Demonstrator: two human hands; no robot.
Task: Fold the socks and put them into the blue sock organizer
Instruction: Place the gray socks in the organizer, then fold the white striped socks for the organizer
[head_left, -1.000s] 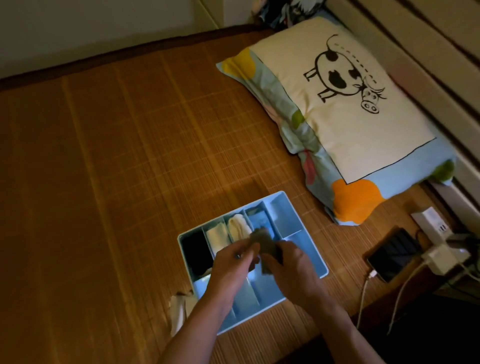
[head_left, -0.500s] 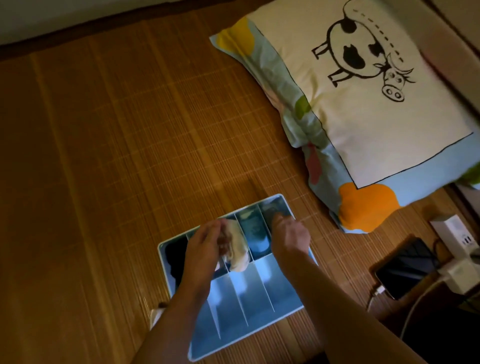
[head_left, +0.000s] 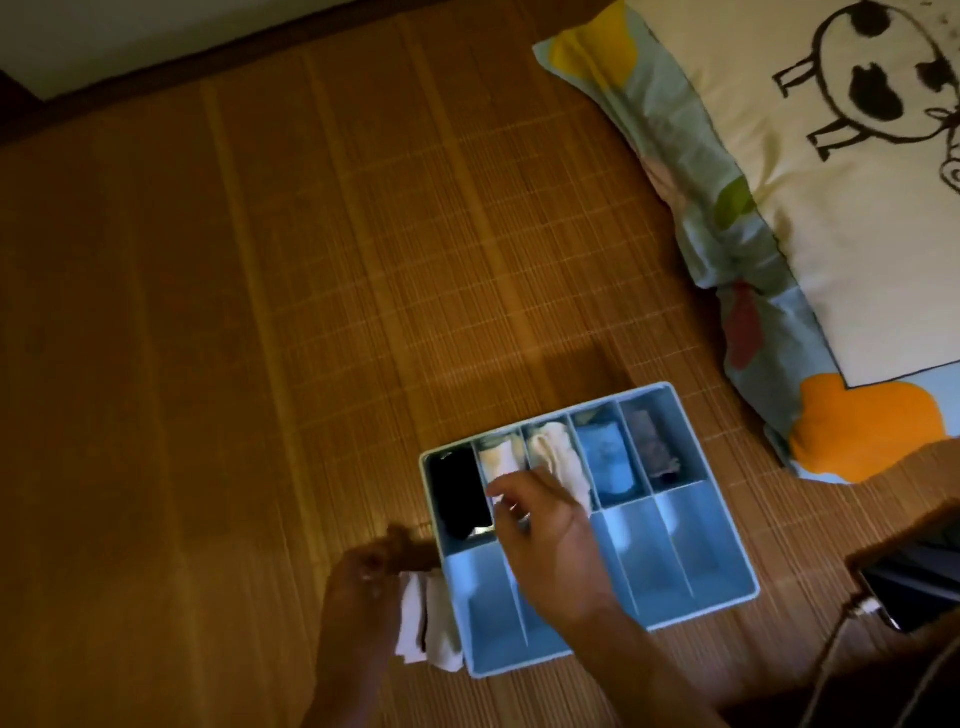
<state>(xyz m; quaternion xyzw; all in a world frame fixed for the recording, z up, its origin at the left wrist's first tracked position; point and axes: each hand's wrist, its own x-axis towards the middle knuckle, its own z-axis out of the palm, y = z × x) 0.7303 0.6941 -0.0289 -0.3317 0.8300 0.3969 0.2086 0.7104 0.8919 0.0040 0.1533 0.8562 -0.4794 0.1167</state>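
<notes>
Five far compartments of the blue sock organizer (head_left: 675, 561) are filled: a black sock (head_left: 460, 493), two cream socks (head_left: 558, 452), a blue sock (head_left: 608, 457) and a dark grey sock (head_left: 657, 447). What shows of the near row looks empty. A pair of white socks (head_left: 431, 623) lies on the woven mat (head_left: 260, 312), touching the organizer's left wall.

The socks look light, soft and limp. They would sag if pinched at one end, so they are best taken across the folded middle.

The left hand (head_left: 363, 582) sits blurred at the white socks' far end, and whether it pinches them cannot be told. The right hand (head_left: 550, 535) hovers over the second compartment, fingers loosely bent and seemingly holding nothing.

Half a second ago the left hand was over the cream socks and the right was at the far-right compartment. Since then the left has dropped to the white pair and the right has crossed leftward.
</notes>
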